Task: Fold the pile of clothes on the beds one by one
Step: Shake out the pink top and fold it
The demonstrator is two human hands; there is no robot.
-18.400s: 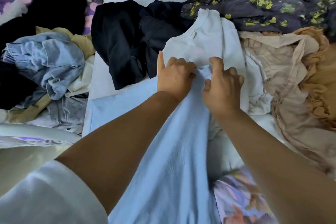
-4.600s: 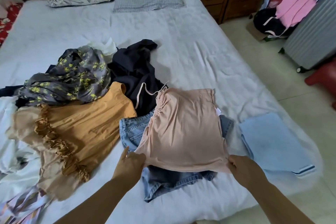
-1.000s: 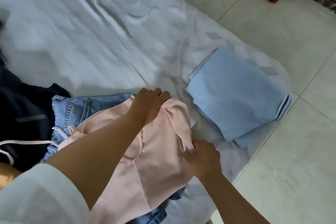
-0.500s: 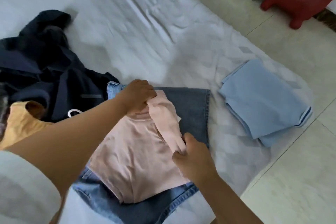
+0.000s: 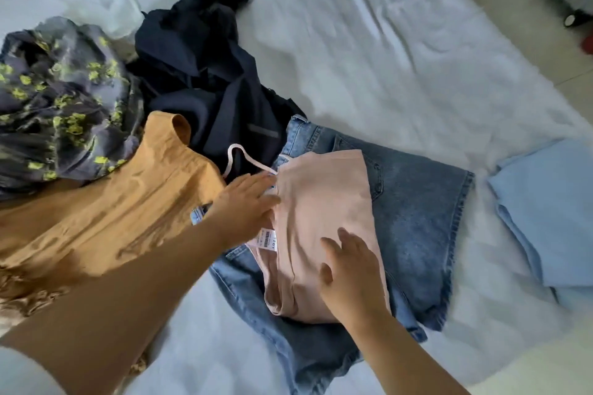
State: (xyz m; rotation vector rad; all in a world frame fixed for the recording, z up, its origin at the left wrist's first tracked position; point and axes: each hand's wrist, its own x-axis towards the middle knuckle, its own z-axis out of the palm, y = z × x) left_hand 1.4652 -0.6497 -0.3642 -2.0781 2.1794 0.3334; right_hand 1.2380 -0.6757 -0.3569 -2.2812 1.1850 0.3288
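Pink top: the pink camisole (image 5: 324, 228) lies on the denim shorts (image 5: 417, 218) near the bed's right edge, now folded lengthwise into a narrow strip; half a second ago its right side was still being carried over
Label: a white tag (image 5: 268, 238) shows at the strip's left edge, so an inner face is turned up
Strap: one thin strap (image 5: 239, 155) loops out from the far end onto the navy garment (image 5: 208, 80)
Left hand: the left hand (image 5: 245, 210) has let go its pinch of the fabric; its grip is spread, fingers flat on the strip's left edge
Right hand: the right hand (image 5: 351, 272) has also released, fingers splayed on the near half
Meaning: first fold looks done; probably tuck the strap, then fold end to end
Done pile: folded light blue shirt (image 5: 552, 218) lies right of the shorts
Waiting: mustard dress (image 5: 106, 212) and floral garment (image 5: 64, 99) lie left on the bed (image 5: 401, 51)
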